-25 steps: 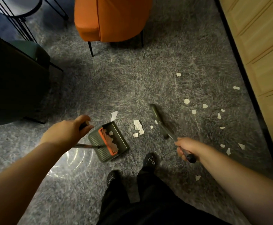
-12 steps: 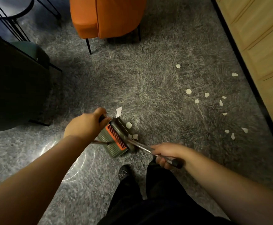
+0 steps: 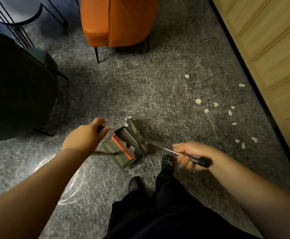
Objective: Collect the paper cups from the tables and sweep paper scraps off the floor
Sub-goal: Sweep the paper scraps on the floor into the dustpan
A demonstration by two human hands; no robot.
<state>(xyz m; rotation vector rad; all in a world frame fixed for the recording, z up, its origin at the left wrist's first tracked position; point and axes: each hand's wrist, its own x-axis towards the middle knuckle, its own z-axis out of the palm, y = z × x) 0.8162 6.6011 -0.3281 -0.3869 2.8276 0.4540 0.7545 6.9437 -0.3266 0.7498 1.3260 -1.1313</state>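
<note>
**Broom head in the pan**

Left hand (image 3: pixel 83 138) grips the black handle of the olive-green plastic dustpan w/ orange comb (image 3: pixel 119 150) on grey carpet (image 3: pixel 140 87). Right hand (image 3: pixel 191 155) wraps the olive broom (image 3: pixel 134 133) handle, head inside pan. White paper scraps (image 3: pixel 198 101) lie well apart to the right, near the wooden cabinet (image 3: pixel 270 49).

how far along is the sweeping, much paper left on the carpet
Partly done. Some scraps already lie in the dustpan, held by the left hand. The right hand holds the broom with its head at the pan's mouth. Left: a scatter of paper scraps near the wooden cabinet.
</note>
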